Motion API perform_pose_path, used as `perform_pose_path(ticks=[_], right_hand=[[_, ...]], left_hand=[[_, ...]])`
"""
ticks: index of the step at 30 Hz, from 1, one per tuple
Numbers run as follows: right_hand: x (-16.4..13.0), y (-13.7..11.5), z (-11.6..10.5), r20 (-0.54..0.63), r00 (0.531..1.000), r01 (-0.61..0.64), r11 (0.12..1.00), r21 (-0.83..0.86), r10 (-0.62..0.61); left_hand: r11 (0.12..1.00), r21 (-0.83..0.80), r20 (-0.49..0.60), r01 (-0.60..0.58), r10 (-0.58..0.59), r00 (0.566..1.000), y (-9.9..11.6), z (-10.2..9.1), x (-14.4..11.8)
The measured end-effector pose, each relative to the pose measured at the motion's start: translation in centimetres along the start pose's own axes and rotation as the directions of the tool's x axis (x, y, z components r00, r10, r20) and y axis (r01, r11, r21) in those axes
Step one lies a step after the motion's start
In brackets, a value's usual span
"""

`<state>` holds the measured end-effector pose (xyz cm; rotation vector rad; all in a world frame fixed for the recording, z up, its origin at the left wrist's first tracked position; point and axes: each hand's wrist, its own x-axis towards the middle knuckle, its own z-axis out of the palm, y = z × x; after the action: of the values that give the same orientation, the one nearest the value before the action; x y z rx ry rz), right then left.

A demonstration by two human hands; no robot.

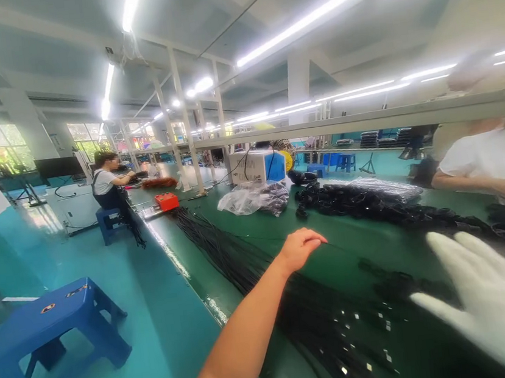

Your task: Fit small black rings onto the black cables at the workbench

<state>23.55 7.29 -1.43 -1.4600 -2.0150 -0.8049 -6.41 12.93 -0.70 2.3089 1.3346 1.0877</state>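
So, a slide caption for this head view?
Bare left hand pinching thin black cables on long green table; white-gloved right hand spread.

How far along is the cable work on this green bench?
Done: coiled black cables lie heaped on the green bench. In hand: the left hand pinches one thin strand; the gloved right hand is spread, blurred. Left: a long bundle of straight cables.

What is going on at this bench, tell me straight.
A person reaches the bare left hand out over a long bundle of thin black cables lying along the green workbench, fingers pinched, seemingly on one strand. The white-gloved right hand is spread open, blurred, holding nothing. Across the bench a co-worker in a white shirt handles black coiled cables.
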Motion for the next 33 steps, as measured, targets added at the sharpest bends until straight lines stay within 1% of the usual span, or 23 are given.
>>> perform_pose_path(ticks=[2, 3, 4, 5, 6, 7, 8, 10, 11, 12, 13, 14, 15, 16, 17, 18, 20, 23, 25, 27, 29, 31, 33], right_hand=[[1.2, -2.5, -0.7, 0.010, 0.997, 0.074, 0.997, -0.014, -0.073], [1.5, -2.9, -0.9, 0.045, 0.997, 0.070, 0.998, -0.004, -0.070], [1.8, -2.7, -1.2, 0.105, 0.994, 0.021, 1.000, 0.020, -0.023], [2.0, -2.1, -1.7, 0.191, 0.980, -0.062, 0.996, 0.069, 0.048], [2.1, -1.3, -2.6, 0.293, 0.947, -0.173, 0.977, 0.128, 0.129], [2.1, -0.6, -3.7, 0.409, 0.888, -0.317, 0.924, 0.216, 0.209], [2.1, 0.0, -5.0, 0.534, 0.806, -0.478, 0.814, 0.329, 0.257], [1.9, 0.3, -7.7, 0.675, 0.712, -0.565, 0.729, 0.388, 0.193], [1.5, 0.0, -8.8, 0.744, 0.656, -0.610, 0.671, 0.422, 0.129], [1.1, -0.7, -9.6, 0.816, 0.578, -0.669, 0.563, 0.485, -0.016], [0.4, -1.5, -10.0, 0.848, 0.460, -0.794, 0.305, 0.526, -0.265], [-0.4, -2.4, -10.0, 0.793, 0.384, -0.880, 0.071, 0.469, -0.473], [-1.4, -3.3, -9.8, 0.706, 0.369, -0.918, -0.118, 0.379, -0.605], [-2.5, -4.2, -9.3, 0.625, 0.386, -0.922, -0.260, 0.287, -0.679], [-3.5, -5.0, -8.8, 0.571, 0.416, -0.908, -0.359, 0.216, -0.708], [-4.6, -5.7, -8.2, 0.538, 0.447, -0.888, -0.430, 0.166, -0.715], [-6.2, -6.8, -7.3, 0.501, 0.487, -0.853, -0.514, 0.096, -0.715], [-7.3, -7.6, -6.9, 0.447, 0.521, -0.818, -0.576, 0.017, -0.727], [-7.3, -7.7, -7.1, 0.413, 0.553, -0.790, -0.612, -0.014, -0.724], [-7.0, -7.6, -7.4, 0.395, 0.580, -0.772, -0.636, -0.014, -0.713], [-6.8, -7.5, -7.7, 0.388, 0.598, -0.761, -0.649, -0.001, -0.701], [-6.9, -7.3, -7.9, 0.377, 0.625, -0.740, -0.673, 0.008, -0.683], [-7.1, -6.9, -8.2, 0.387, 0.690, -0.674, -0.738, 0.038, -0.611]], left_hand=[[0.998, -0.044, -0.061, -0.050, 0.048, 0.997, 2.0, -0.9, 0.5], [0.996, -0.062, -0.089, -0.069, 0.063, 0.994, 2.8, -1.4, 0.6], [0.993, -0.078, -0.114, -0.083, 0.074, 0.991, 3.5, -2.1, 0.6], [0.991, -0.093, -0.134, -0.093, 0.080, 0.988, 4.0, -2.7, 0.5], [0.989, -0.106, -0.152, -0.098, 0.081, 0.985, 4.3, -3.2, 0.4], [0.988, -0.118, -0.158, -0.099, 0.080, 0.984, 4.6, -3.6, 0.3], [0.987, -0.127, -0.151, -0.098, 0.079, 0.985, 4.9, -3.7, 0.1], [0.986, -0.132, -0.129, -0.104, 0.087, 0.988, 6.2, -3.1, -0.6], [0.984, -0.130, -0.124, -0.121, 0.105, 0.987, 7.3, -2.5, -1.2], [0.981, -0.113, -0.104, -0.155, 0.143, 0.984, 8.6, -1.8, -2.0], [0.974, -0.055, -0.038, -0.221, 0.219, 0.975, 10.0, -1.1, -2.8], [0.960, -0.043, 0.051, -0.277, 0.279, 0.959, 11.5, -0.5, -3.7], [0.947, -0.042, 0.133, -0.319, 0.322, 0.937, 12.8, 0.0, -4.4], [0.938, -0.047, 0.215, -0.344, 0.346, 0.913, 13.9, 0.4, -5.0], [0.937, -0.058, 0.282, -0.346, 0.347, 0.894, 14.7, 0.7, -5.5], [0.939, -0.059, 0.330, -0.338, 0.337, 0.881, 15.2, 0.9, -5.7], [0.946, -0.055, 0.404, -0.320, 0.314, 0.859, 15.6, 1.2, -5.7], [0.955, -0.161, 0.437, -0.248, 0.294, 0.850, 15.3, 1.5, -5.3], [0.951, -0.265, 0.423, -0.160, 0.264, 0.867, 15.1, 1.7, -5.1], [0.943, -0.319, 0.387, -0.098, 0.223, 0.895, 15.2, 2.2, -5.2], [0.946, -0.311, 0.345, -0.093, 0.203, 0.916, 15.1, 2.9, -5.3], [0.956, -0.265, 0.327, -0.128, 0.214, 0.920, 14.5, 3.8, -5.6], [0.970, -0.193, 0.341, -0.147, 0.207, 0.917, 13.2, 4.8, -6.1]])
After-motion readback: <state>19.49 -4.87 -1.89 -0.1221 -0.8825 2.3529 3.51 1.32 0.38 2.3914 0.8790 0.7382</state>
